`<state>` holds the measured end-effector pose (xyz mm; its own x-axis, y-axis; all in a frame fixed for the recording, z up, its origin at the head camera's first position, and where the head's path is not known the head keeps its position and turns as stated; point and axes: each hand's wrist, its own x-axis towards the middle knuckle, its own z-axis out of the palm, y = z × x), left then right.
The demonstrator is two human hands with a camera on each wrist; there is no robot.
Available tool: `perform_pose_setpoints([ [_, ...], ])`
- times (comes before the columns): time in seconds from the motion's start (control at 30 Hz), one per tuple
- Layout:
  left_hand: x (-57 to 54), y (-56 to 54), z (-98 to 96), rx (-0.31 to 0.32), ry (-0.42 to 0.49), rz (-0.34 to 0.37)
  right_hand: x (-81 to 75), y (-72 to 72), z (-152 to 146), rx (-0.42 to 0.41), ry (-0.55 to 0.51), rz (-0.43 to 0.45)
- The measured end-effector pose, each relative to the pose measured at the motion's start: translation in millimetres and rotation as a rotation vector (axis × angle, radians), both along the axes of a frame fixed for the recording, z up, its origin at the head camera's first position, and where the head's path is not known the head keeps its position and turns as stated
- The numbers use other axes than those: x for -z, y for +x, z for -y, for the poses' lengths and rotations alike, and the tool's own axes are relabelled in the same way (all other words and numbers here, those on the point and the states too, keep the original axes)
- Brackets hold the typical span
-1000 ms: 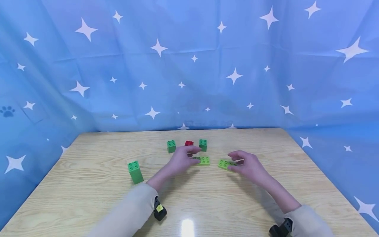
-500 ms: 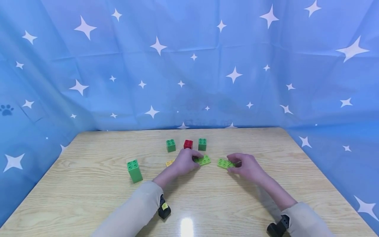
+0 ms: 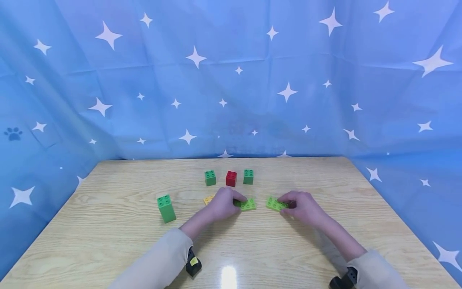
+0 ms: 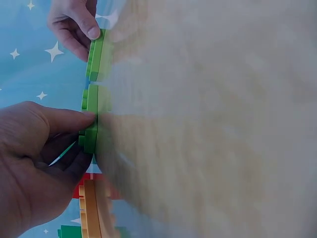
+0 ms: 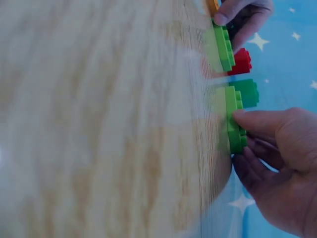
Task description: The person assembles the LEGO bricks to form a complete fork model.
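Left lime brick [image 3: 248, 205] and right lime brick [image 3: 273, 204] flat on the table [image 3: 108, 249], near each other but apart, in the head view. On the far side, from left to right: left green block [image 3: 210, 178], red block [image 3: 231, 179], right green block [image 3: 248, 177]. Well to the left, tall green block [image 3: 167, 209]; partly hidden behind the left hand [image 3: 223, 204], yellow brick [image 3: 208, 199]. Left wrist view: pinching the left lime brick with the left hand. Right wrist view: pinching the right lime brick with the right hand [image 5: 297, 153].

Yellow brick [image 3: 207, 199] — partly hidden by the left hand [image 3: 223, 203].
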<state>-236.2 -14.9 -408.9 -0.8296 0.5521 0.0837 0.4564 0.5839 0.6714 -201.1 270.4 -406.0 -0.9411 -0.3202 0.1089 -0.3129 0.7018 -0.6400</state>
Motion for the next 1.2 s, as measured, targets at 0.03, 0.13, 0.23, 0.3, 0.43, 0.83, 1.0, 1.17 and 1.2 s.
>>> perform_pose_setpoints([
  [0.03,0.6,1.8,1.3,0.0,0.004,0.002,0.1,0.7,0.1,-0.005,0.005,0.002],
  [0.13,0.4,7.3,5.6,0.009,0.018,0.011,0.3,2.5,1.3,-0.023,0.008,0.006],
  [0.23,1.3,11.5,10.1,0.018,0.031,0.029,0.6,4.7,3.9,-0.055,-0.002,0.004],
  [0.3,2.1,13.5,13.1,0.026,0.037,0.037,1.0,6.2,6.4,-0.08,-0.01,-0.002],
  [0.43,4.4,17.1,19.5,0.043,0.058,0.049,2.1,8.7,12.4,-0.122,-0.024,-0.002],
  [0.83,6.0,25.8,44.5,0.066,0.109,0.092,4.5,12.8,27.3,-0.134,-0.075,0.101],
  [1.0,3.3,28.8,51.8,0.051,0.092,0.124,2.8,13.2,34.6,-0.165,-0.053,0.087],
  [1.17,1.4,32.9,56.2,0.033,0.089,0.144,2.1,14.0,43.1,-0.172,-0.069,0.101],
  [1.2,1.4,33.4,56.7,0.035,0.095,0.144,2.1,14.1,44.7,-0.172,-0.077,0.106],
])
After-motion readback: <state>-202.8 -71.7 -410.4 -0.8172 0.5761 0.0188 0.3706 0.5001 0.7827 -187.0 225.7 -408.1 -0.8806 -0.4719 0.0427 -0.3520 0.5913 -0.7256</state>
